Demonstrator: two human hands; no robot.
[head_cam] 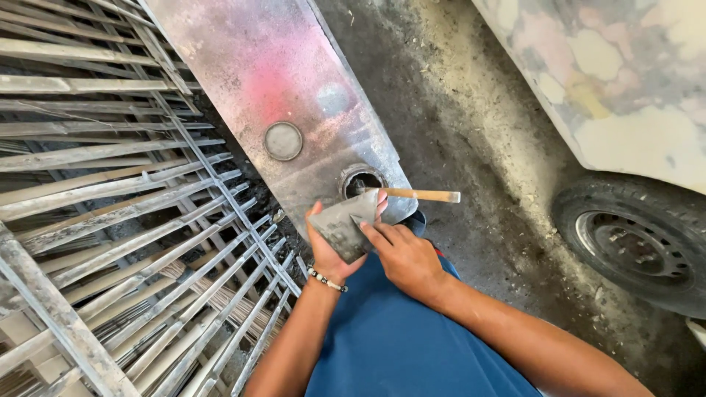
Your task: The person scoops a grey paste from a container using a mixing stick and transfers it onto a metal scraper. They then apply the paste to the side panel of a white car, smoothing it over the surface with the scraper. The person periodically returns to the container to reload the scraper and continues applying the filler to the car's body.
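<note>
My left hand (327,254) holds a grey, paste-smeared flat plate (342,224) from below, a beaded bracelet on its wrist. My right hand (404,254) rests on the plate's right edge, fingers pressing on it. A thin wooden handle (419,195) sticks out to the right from behind the plate; which hand grips it is hidden. Both hands are just below a long grey metal panel (272,81) with a red patch, a round cap (283,140) and an open round hole (362,180).
A dusty metal grille of slanted bars (110,198) fills the left. At right stands a car body patched with filler (625,73) and its wheel (632,246). Dirty concrete floor (471,147) lies between. My blue trousers (390,338) are at the bottom.
</note>
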